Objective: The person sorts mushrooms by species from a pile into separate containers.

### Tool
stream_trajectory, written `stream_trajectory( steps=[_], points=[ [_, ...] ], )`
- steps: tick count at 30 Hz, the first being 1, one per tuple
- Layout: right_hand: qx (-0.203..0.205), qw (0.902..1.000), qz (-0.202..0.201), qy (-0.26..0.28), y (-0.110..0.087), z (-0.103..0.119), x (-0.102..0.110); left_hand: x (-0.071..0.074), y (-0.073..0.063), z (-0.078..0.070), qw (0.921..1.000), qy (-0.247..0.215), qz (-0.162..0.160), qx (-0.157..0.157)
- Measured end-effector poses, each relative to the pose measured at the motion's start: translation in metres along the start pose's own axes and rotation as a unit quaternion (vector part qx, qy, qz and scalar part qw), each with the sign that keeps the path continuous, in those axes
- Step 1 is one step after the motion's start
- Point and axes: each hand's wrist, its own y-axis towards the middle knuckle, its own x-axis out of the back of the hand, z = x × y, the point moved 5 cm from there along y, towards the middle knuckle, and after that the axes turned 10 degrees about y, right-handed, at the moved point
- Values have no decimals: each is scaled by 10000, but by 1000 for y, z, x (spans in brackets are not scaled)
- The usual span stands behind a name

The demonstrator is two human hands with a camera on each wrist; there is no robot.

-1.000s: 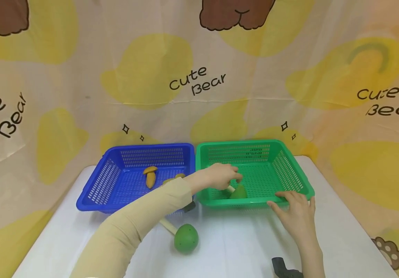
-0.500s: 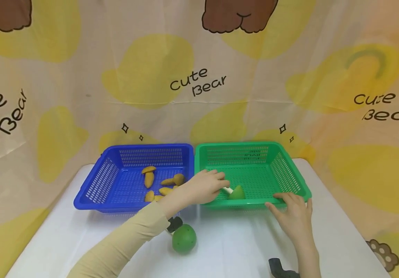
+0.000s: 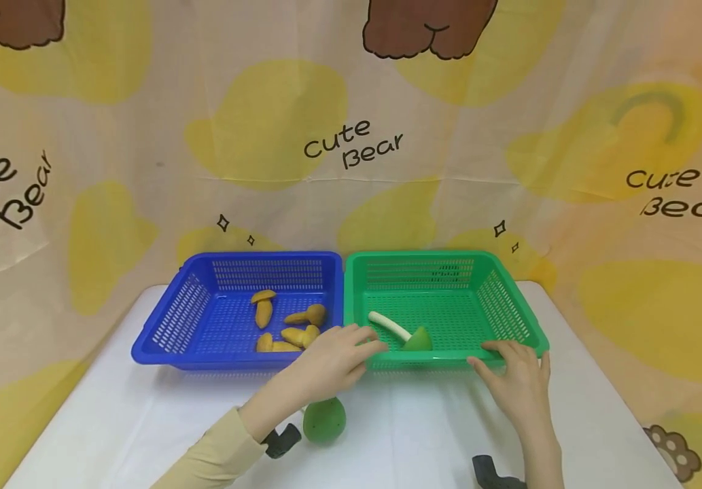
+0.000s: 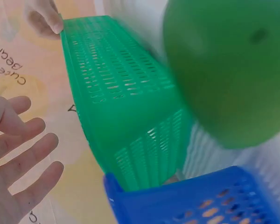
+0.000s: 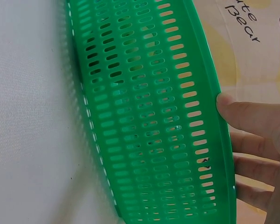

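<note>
My left hand point(image 3: 341, 360) hovers just in front of where the two baskets meet, holding nothing; the left wrist view shows its fingers point(image 4: 42, 144) apart and loosely bent. Below it, a toy mushroom with a round green cap point(image 3: 324, 421) lies on the table, its stem mostly hidden by the arm. My right hand point(image 3: 518, 380) grips the front rim of the green basket point(image 3: 448, 356), thumb point(image 5: 238, 112) outside and fingers over the rim. Inside that basket lies a green-capped mushroom with a long white stem point(image 3: 390, 326).
A blue basket point(image 3: 234, 360) stands against the green one's left side, holding several yellow-brown toy mushrooms point(image 3: 263, 311). Both sit on a white-covered table point(image 3: 412, 435) before a printed cloth backdrop point(image 3: 448, 142). Black wrist-camera mounts point(image 3: 282, 440) show at the wrists.
My left hand has drawn back left and toward me, out of the green basket, uncovering the white stem of the mushroom there. The right hand has kept its place on the rim.
</note>
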Motion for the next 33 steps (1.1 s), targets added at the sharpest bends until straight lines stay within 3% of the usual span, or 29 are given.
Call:
stream_trajectory(
  steps=[5, 13, 23, 33],
  points=[
    [-24, 10000, -35, -43, 0, -3, 1, 2, -22, -1, 9982, -527, -171, 210],
    [-56, 10000, -28, 51, 0, -2, 1, -5, -50, 2, 9954, -731, -208, 584],
    [-88, 9999, 87, 55, 1, 1, -2, -21, -85, 7, 9889, -1044, 291, 1020],
    [-53, 10000, 38, 57, 0, 1, -1, -36, -108, 16, 9855, -1041, 413, 1274]
  ],
)
